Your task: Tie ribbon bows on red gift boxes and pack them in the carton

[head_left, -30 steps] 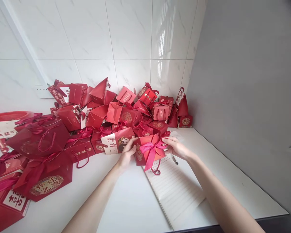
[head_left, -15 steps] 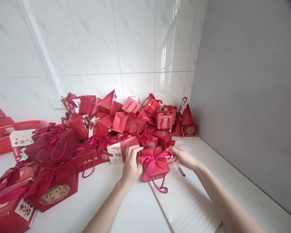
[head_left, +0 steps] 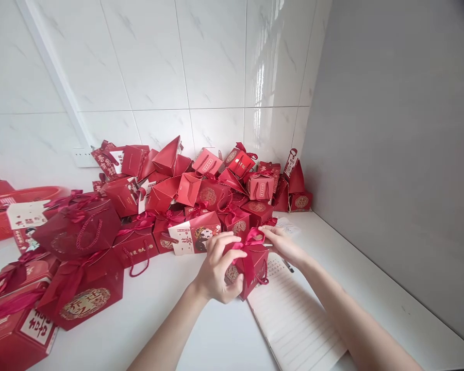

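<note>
Head view: white counter (head_left: 185,330), tiled wall (head_left: 201,67), perhaps a corner.

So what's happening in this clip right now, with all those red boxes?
A person is handling one small red gift box with both bare hands. The left hand grips its near side, while the right hand pinches the pink ribbon on top. The box sits at the edge of a lined notebook on a white counter. A big pile of red gift boxes lies behind it against the tiled wall.
</note>
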Action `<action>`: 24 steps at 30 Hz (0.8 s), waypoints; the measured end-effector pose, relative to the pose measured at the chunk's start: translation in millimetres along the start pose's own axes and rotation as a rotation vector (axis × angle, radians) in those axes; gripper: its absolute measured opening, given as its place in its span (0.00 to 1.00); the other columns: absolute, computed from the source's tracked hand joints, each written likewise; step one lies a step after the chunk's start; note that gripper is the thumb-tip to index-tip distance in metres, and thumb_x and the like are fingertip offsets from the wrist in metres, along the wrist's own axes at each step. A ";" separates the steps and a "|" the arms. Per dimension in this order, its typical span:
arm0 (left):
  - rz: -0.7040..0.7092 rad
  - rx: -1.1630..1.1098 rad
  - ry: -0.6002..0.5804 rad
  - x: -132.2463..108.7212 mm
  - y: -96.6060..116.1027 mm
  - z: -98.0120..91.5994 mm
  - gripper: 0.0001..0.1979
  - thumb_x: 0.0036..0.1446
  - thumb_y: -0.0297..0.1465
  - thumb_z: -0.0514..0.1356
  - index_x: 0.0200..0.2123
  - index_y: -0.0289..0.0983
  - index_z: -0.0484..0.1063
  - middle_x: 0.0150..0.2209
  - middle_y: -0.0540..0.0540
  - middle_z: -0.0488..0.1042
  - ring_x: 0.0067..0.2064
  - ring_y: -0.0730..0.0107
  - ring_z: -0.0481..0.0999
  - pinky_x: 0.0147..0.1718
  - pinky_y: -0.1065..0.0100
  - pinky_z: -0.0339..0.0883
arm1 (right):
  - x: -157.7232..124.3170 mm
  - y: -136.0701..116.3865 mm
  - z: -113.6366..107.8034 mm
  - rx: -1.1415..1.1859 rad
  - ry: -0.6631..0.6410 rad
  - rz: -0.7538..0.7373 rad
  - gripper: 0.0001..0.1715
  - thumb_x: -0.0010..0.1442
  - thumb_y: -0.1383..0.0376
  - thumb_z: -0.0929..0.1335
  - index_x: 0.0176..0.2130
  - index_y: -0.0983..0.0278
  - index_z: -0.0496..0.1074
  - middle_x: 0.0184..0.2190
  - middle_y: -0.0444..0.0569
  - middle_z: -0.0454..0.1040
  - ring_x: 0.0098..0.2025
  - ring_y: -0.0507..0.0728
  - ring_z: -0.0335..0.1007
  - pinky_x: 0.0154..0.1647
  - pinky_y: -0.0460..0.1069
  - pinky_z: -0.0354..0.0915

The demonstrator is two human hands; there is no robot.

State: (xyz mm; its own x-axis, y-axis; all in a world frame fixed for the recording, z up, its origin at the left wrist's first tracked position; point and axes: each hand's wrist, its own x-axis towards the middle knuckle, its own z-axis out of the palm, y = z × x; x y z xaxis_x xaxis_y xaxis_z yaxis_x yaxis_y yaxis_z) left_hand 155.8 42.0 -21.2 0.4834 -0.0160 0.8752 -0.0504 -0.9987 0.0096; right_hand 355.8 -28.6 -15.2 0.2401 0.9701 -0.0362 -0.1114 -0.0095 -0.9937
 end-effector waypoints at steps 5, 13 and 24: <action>-0.032 0.009 -0.060 1.9 6.3 2.4 0.12 0.42 0.33 0.56 0.34 0.39 0.71 0.42 0.39 0.71 0.49 0.50 0.68 0.45 0.52 0.62 | 0.4 3.9 10.4 0.086 0.022 -0.010 0.20 0.47 0.52 0.73 0.27 0.66 0.72 0.23 0.43 0.72 0.24 0.48 0.66 0.27 0.43 0.62; -0.141 -0.077 0.171 8.9 13.8 3.0 0.05 0.48 0.24 0.55 0.27 0.39 0.68 0.30 0.46 0.69 0.41 0.60 0.70 0.41 0.57 0.64 | 0.4 0.9 12.0 0.285 0.143 -0.080 0.11 0.44 0.61 0.72 0.25 0.64 0.68 0.24 0.44 0.73 0.27 0.52 0.70 0.30 0.46 0.65; -0.892 -0.624 1.014 23.3 -27.0 -28.2 0.07 0.55 0.31 0.54 0.25 0.38 0.61 0.18 0.54 0.67 0.24 0.73 0.71 0.33 0.67 0.68 | 5.4 -17.6 -48.6 0.465 0.577 -0.337 0.11 0.48 0.61 0.66 0.22 0.58 0.57 0.17 0.41 0.66 0.27 0.55 0.73 0.35 0.51 0.72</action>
State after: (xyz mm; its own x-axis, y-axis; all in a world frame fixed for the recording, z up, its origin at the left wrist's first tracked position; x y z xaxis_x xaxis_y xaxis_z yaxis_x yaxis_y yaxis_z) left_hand 143.8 70.0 12.6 -0.2308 0.8764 0.4227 -0.5564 -0.4752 0.6816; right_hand 405.9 -34.9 -3.1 0.7775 0.6236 0.0820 -0.3027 0.4854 -0.8202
